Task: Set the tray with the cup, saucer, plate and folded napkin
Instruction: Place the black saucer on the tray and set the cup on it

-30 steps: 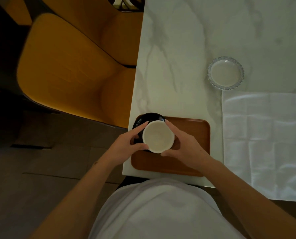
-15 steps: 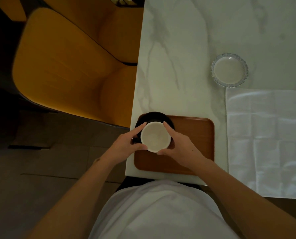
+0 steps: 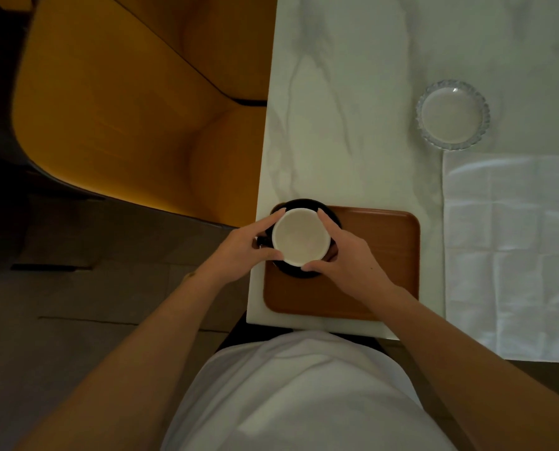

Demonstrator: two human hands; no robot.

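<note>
A white cup with a dark outside sits over a black saucer at the far left corner of the brown tray. My left hand grips the cup's left side and my right hand grips its right side. Whether the cup rests on the saucer or hangs just above it I cannot tell. A clear glass plate with a scalloped rim lies on the marble table, far right of the tray. A white napkin lies spread flat to the right of the tray.
The marble table ends at a left edge just beside the tray. Orange chairs stand to the left over a dark floor. The tray's near edge lies close to the table's front edge.
Both hands and the cup have shifted slightly toward the saucer's middle at the tray's far left corner. The camera view has drifted a little.
</note>
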